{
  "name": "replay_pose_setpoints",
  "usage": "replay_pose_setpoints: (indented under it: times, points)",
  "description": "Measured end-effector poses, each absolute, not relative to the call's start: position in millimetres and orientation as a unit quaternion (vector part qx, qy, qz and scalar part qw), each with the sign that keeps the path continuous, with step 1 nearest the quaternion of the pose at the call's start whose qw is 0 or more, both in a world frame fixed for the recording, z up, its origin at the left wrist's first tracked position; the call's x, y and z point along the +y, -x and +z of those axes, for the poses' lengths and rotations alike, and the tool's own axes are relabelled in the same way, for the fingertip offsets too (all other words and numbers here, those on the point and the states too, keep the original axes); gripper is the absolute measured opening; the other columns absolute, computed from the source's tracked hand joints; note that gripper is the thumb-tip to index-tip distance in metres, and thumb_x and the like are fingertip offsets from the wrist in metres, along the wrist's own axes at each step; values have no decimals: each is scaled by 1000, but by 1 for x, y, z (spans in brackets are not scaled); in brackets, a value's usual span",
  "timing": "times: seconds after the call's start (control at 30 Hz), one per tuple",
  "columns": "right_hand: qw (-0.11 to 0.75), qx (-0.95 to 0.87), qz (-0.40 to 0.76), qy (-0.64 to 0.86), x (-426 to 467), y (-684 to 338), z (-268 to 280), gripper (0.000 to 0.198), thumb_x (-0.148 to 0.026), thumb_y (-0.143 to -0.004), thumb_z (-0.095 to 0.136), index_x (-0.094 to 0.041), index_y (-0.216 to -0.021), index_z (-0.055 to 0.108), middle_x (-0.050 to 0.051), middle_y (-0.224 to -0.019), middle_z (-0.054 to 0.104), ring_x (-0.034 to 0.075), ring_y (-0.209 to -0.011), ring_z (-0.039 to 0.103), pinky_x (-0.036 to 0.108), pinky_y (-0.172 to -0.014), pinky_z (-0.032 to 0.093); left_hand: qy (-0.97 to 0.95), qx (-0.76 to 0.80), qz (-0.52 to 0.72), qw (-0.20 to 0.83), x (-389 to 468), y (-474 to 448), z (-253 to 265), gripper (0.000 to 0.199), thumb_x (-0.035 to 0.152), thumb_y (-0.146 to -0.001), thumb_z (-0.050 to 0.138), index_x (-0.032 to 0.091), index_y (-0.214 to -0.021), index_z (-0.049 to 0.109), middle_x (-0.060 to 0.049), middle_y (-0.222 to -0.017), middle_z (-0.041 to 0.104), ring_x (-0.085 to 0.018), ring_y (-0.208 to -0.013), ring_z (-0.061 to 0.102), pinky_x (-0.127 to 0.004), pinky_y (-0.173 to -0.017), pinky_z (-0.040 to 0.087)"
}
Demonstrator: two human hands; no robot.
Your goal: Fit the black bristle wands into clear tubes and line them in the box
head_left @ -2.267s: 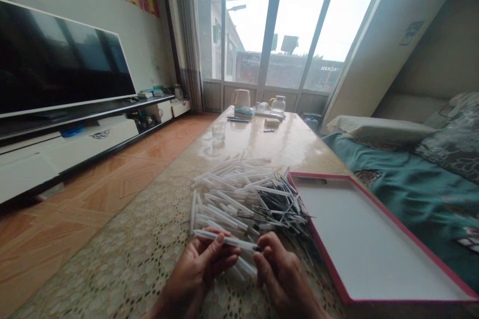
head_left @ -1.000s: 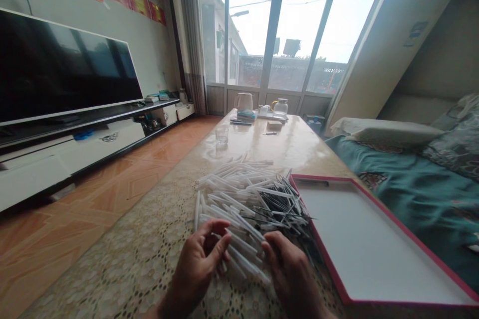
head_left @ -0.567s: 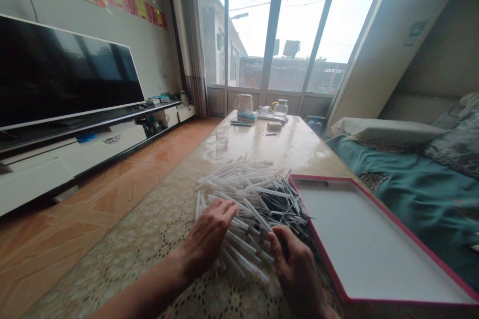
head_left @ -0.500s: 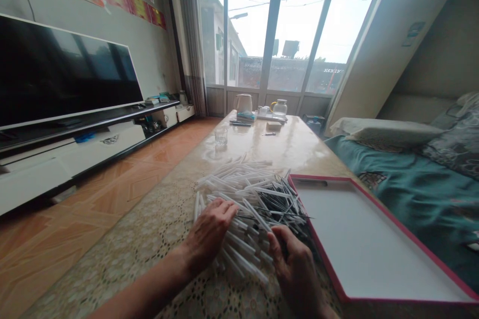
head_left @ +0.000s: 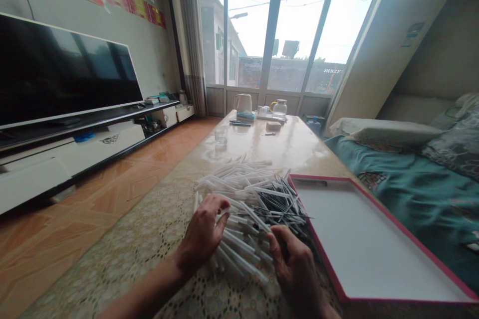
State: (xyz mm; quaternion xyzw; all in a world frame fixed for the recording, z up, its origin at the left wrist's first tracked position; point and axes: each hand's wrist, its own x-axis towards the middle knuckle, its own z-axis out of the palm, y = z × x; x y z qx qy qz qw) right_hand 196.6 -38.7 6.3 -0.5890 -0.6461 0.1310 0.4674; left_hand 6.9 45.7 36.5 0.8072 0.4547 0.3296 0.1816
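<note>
My right hand (head_left: 295, 261) is closed on the lower end of a white plastic tube (head_left: 255, 215), which slants up and left from its fingers over the pile. My left hand (head_left: 204, 227) is at the left side of a heap of similar white tubes (head_left: 239, 177). Its thumb and fingers are curled together near the tips. Whatever lies between them is too small to make out. Thin dark sticks (head_left: 282, 204) with pointed ends lie bunched at the right of the heap, against a shallow white tray (head_left: 370, 239) with a red rim.
A patterned cover lies on the long table (head_left: 157, 239). Farther back stand a drinking glass (head_left: 220, 137), a small box (head_left: 274, 125), a beige jug (head_left: 244, 103) and a glass pitcher (head_left: 280, 107). A bed or sofa with green cloth (head_left: 359, 159) is at the right.
My left hand has drawn back down and left, away from the tube's upper end, and its thumb now shows. The thin dark stick near its fingers no longer shows there. My right hand has stayed put.
</note>
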Motion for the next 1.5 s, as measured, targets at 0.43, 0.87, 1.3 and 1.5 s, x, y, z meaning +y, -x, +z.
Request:
replay_pose_setpoints:
  times: [0.43,0.87,1.3,1.5]
  points:
    - [394,-707,54,584,-48,-197,9,10,-19,-79,47,-20,-70,50,-3,-59,46,12,-50,45,23,-49,33,-420,448,430,662,11,14,14,23,33,-71,75,17,-86,68,0,-71,70,-13,-66,62,-23,-62,48]
    - [336,-760,85,550,-44,-199,12,16,-24,-87,46,-19,-76,56,-1,-63,56,11,-51,52,22,-51,33,-461,403,394,685,10,9,12,29,41,-70,74,16,-76,60,0,-60,65,-11,-51,56,-21,-48,43]
    - [190,-854,-106,472,-41,-197,6,16,-17,-90,48,-21,-75,51,-1,-63,59,16,-55,57,29,-50,21,-572,418,314,632,-3,3,-8,43,61,-81,47,21,-65,46,6,-42,48,-8,-34,34,-21,-37,23]
    - [184,-840,-46,508,-43,-194,0,19,-19,-89,45,-21,-71,52,0,-58,62,14,-47,57,29,-47,17,-590,425,357,586,-8,1,-13,41,59,-81,50,22,-64,45,9,-41,37,-8,-36,29,-21,-39,22]
